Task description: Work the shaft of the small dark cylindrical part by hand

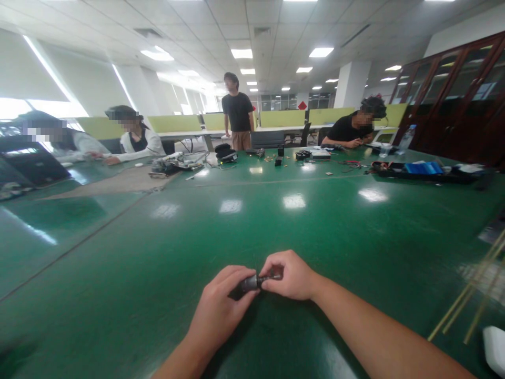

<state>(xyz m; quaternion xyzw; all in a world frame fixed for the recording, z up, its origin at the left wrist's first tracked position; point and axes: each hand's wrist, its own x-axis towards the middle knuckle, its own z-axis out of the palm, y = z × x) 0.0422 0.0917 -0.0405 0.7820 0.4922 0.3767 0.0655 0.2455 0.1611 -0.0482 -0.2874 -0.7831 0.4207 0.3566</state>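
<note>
Dark cylinder (pixel 249 284) pinched from both ends

At left, a grey-brown sheet (pixel 118 181) lies on the green table (pixel 315 226). Near the middle, the left hand's thumb and fingers pinch the cylinder over the table's near part. Just beside it, the right hand (pixel 290 276) pinches a slim rod (pixel 265 280) at the cylinder's right end. Farther right stand a clear bottle (pixel 406 141) and, near it, a long black tray (pixel 432 178); thin yellowish sticks (pixel 469 288) show at the right edge.
</note>
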